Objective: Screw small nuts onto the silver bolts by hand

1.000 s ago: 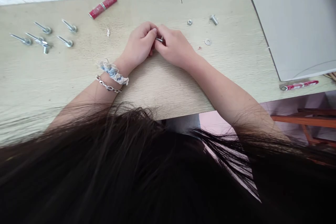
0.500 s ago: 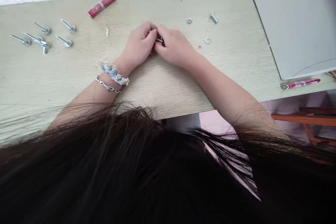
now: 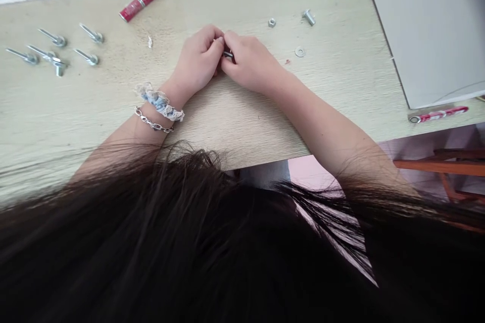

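Note:
My left hand and my right hand meet at the middle of the wooden desk. Between their fingers is a small steel bolt, mostly hidden by the fingers. To the right lie a hex nut, a short bolt and a flat washer, all apart from my right hand. Several long steel bolts lie at the far left. A lace scrunchie and a chain bracelet circle my left wrist.
A red cylindrical tube lies near the back edge. A grey board covers the right end, with a red-and-white strip before it. Dark hair hangs across the lower view, past the desk's front edge.
The whole scene sits slightly higher in the view. My hands stay together around the bolt, with less of it showing.

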Motion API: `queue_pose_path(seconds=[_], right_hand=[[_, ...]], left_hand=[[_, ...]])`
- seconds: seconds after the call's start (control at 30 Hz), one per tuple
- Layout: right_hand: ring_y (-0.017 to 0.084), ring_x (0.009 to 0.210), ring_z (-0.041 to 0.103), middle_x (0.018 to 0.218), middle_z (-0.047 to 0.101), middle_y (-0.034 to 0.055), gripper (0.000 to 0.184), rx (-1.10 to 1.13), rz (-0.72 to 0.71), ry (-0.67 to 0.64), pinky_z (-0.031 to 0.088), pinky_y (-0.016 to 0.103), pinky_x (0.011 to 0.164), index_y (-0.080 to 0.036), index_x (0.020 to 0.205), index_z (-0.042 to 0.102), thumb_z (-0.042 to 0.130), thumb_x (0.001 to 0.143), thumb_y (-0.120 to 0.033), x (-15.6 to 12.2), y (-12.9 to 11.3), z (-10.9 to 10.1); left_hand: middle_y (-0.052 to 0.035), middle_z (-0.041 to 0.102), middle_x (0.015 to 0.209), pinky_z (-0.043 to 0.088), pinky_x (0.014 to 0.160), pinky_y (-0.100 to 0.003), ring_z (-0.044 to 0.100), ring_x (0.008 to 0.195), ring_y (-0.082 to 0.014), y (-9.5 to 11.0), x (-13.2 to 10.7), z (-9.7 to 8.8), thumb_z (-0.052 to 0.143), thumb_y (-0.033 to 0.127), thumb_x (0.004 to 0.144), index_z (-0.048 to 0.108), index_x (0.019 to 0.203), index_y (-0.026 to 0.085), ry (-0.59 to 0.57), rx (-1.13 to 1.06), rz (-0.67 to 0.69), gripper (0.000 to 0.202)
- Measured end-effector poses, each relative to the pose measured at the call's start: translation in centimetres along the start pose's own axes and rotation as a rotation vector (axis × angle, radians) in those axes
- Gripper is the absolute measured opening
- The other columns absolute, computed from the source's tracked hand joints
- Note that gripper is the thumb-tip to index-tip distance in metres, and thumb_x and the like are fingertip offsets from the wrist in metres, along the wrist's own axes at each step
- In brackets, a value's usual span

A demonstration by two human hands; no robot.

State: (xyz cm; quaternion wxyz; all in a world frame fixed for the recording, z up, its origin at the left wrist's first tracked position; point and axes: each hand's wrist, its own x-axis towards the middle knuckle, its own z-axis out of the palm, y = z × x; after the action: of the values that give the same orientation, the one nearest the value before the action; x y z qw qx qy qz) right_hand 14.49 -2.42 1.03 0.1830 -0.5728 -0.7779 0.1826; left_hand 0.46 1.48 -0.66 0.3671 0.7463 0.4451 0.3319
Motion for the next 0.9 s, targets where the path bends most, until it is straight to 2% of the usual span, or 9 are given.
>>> queue_pose_path(seconds=[0.2,0.37,0.53,0.63,0.73,0.9], right_hand=[[0.030,0.109,0.062,0.119,0.068,0.0148,0.026,-0.013,-0.035,-0.008,0.046,0.043,0.091,-0.017,0.108,0.052,0.036,0.088,-0.023,-0.14,-0.09,-0.22],[0.024,0.111,0.059,0.121,0.067,0.0071,0.026,-0.012,0.003,-0.015,0.044,0.039,0.095,-0.025,0.110,0.051,0.038,0.088,-0.029,-0.11,-0.03,-0.16],[0.026,0.113,0.057,0.111,0.068,0.0030,0.027,0.025,0.042,-0.019,0.045,0.040,0.092,-0.037,0.108,0.053,0.047,0.083,-0.041,-0.06,0.07,-0.14],[0.026,0.110,0.059,0.118,0.068,0.0058,0.026,-0.012,-0.001,-0.026,0.045,0.041,0.093,-0.030,0.107,0.054,0.039,0.087,-0.033,-0.14,0.06,-0.24],[0.026,0.106,0.062,0.116,0.069,0.0099,0.026,-0.012,-0.035,-0.011,0.045,0.040,0.091,-0.022,0.102,0.055,0.033,0.089,-0.027,-0.19,0.06,-0.27],[0.025,0.103,0.063,0.112,0.071,0.0089,0.022,0.032,-0.039,0.022,0.045,0.038,0.088,-0.025,0.089,0.053,0.032,0.091,-0.030,-0.03,0.24,-0.05]], left_hand=[[0.0046,0.048,0.060,0.033,0.050,-0.023,0.045,0.049,-0.0075,-0.32,0.12,0.02,0.042,0.014,0.090,0.056,0.079,0.018,0.006,-0.014,-0.012,0.018],[0.0046,0.044,0.060,0.031,0.051,-0.024,0.042,0.048,-0.0080,-0.57,0.24,-0.02,0.039,0.015,0.094,0.051,0.078,0.019,-0.013,-0.018,0.014,0.021],[0.0036,0.045,0.061,0.031,0.053,-0.026,0.043,0.050,-0.0092,-0.49,0.22,-0.03,0.039,0.017,0.096,0.049,0.076,0.020,-0.024,0.001,0.038,0.022],[0.0039,0.045,0.060,0.032,0.053,-0.026,0.043,0.049,-0.0093,-0.30,0.17,0.03,0.040,0.015,0.094,0.050,0.076,0.019,-0.018,-0.003,0.016,0.021],[0.0054,0.043,0.055,0.031,0.051,-0.025,0.041,0.046,-0.0089,-0.18,0.15,0.05,0.038,0.015,0.095,0.050,0.075,0.019,-0.015,-0.002,-0.001,0.023],[0.0063,0.042,0.051,0.031,0.049,-0.024,0.041,0.044,-0.0090,-0.23,0.14,-0.04,0.039,0.015,0.094,0.049,0.073,0.020,-0.016,-0.008,0.001,0.024]])
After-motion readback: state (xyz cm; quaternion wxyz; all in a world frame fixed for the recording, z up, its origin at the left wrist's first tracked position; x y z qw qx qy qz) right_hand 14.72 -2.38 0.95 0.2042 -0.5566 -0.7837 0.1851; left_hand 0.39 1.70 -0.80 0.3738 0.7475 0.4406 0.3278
